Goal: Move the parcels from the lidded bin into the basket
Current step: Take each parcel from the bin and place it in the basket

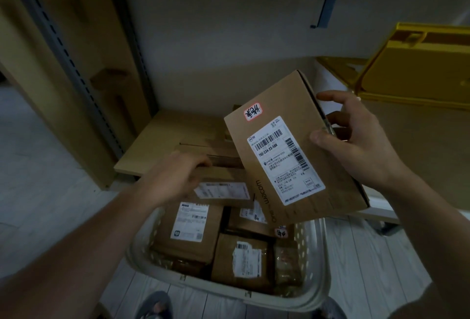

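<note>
The left hand (175,178) pressed curled fingers on a flat cardboard parcel (223,186) atop the perforated plastic basket (309,298) of taped boxes, while the right hand (356,140) gripped a rectangular, white-labelled cardboard box (287,140) above it, the glossy yellow bin (419,74) lying right.

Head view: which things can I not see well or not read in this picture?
- Yellow lidded plastic bin: cut off by the right edge; its inside is hidden.
- Brown cardboard parcel in the right hand: small print on its white label is too small to read.
- Left hand: blurred, so its grip is unclear.
- White perforated plastic basket: lower parcels hidden by top ones.
</note>
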`<move>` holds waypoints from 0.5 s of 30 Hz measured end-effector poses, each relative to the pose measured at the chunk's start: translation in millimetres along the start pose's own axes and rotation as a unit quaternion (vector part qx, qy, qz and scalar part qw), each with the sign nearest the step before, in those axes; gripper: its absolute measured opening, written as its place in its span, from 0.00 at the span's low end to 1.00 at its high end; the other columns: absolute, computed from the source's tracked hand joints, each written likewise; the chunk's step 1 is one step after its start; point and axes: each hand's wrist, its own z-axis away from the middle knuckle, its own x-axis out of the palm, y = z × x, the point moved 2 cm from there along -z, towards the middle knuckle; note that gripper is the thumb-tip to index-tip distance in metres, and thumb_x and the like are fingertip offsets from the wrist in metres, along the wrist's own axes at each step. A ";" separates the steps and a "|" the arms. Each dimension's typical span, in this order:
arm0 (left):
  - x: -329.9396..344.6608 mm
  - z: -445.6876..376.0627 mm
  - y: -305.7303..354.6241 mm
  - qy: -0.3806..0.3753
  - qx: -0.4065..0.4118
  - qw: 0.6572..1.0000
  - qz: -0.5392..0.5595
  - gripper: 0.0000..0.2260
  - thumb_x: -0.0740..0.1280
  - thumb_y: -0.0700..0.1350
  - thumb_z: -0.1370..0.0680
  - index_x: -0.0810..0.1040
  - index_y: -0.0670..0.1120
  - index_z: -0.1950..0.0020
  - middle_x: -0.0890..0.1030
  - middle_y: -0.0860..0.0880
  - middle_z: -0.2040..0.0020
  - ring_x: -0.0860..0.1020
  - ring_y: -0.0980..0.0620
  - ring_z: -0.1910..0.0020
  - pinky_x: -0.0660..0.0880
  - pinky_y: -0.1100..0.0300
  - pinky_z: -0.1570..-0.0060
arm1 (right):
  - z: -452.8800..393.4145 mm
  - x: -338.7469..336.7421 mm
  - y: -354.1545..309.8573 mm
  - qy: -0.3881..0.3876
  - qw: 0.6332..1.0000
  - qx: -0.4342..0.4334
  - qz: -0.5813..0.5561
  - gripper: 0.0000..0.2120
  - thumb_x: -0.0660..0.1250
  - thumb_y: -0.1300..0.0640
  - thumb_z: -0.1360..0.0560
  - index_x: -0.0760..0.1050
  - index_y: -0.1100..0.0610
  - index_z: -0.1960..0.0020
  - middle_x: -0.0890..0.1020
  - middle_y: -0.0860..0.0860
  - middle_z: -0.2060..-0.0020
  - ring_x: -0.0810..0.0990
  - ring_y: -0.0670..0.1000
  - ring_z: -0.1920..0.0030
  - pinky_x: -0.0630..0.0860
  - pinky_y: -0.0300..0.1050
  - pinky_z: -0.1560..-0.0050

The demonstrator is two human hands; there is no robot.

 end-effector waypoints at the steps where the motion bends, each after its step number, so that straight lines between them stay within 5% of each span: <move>1: 2.6 -1.3 -2.0 0.024 -0.017 0.999 -0.015 0.15 0.71 0.49 0.22 0.77 0.59 0.36 0.78 0.58 0.37 0.77 0.60 0.44 0.72 0.64 0.49 | -0.5 -0.3 0.2 -0.003 1.000 -0.001 0.003 0.27 0.71 0.58 0.23 0.66 0.48 0.27 0.81 0.44 0.52 0.84 0.42 0.53 0.80 0.38 0.61; 8: 15.2 -10.0 -1.2 0.114 -0.067 0.988 -0.083 0.16 0.73 0.47 0.24 0.75 0.55 0.38 0.72 0.52 0.38 0.71 0.50 0.37 0.70 0.55 0.41 | -3.7 -1.4 2.0 -0.043 0.999 -0.018 0.004 0.27 0.73 0.58 0.24 0.67 0.49 0.28 0.83 0.48 0.51 0.86 0.46 0.55 0.81 0.39 0.60; 15: 16.9 -10.8 -4.6 0.104 -0.060 0.989 -0.084 0.21 0.76 0.47 0.26 0.75 0.55 0.36 0.74 0.51 0.36 0.71 0.49 0.36 0.71 0.52 0.39 | -5.3 2.0 5.7 -0.093 0.995 -0.024 0.014 0.28 0.73 0.59 0.25 0.68 0.49 0.28 0.84 0.49 0.52 0.86 0.48 0.54 0.83 0.45 0.56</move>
